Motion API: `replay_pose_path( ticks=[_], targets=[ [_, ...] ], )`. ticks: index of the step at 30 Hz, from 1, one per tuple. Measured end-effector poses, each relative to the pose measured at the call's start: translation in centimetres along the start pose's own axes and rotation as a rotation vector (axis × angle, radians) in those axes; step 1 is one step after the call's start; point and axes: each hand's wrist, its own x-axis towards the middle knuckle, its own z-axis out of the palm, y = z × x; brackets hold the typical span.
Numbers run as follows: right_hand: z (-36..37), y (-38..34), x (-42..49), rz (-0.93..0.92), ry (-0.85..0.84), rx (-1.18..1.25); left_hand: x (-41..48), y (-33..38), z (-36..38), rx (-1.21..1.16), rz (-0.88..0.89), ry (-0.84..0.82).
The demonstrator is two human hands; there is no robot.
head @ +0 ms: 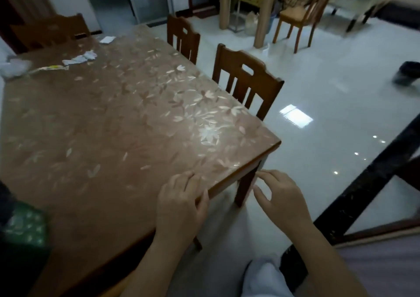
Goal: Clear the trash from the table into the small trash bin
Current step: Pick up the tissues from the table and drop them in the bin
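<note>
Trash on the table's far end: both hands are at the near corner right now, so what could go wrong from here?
1. The scraps and wrapper strip lie at the far end, well away from the left hand and right hand; leaning across could knock light bits onto the floor.
2. The dark thing on the floor, maybe the bin, sits well away from the table, so pieces may drop while carried.

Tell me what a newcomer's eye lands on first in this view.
First, the two bare hands at the near table corner: the left hand rests on the table edge, and the right hand hovers just off it, both empty. Next, the white paper scraps and a wrapper strip scattered at the far left end. A dark bin-like object sits blurred on the floor, far right.
</note>
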Motion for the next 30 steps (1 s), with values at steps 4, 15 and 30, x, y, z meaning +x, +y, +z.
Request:
replay_pose_path(
  ticks=[4,15,30],
  targets=[
    [-2.6,6.2,3.3,0.040,0.037,-0.004,5.5,5.3,4.4,0.023,0.065,-0.027],
    [-10.1,24.1,8.3,0.184,0.114,-0.112,19.2,23.5,17.4,-0.107,0.286,-0.150],
    [-13.6,41.1,21.9,0.374,0.180,-0.236,36.8,30.5,34.1,-0.221,0.437,-0.225]
  ],
)
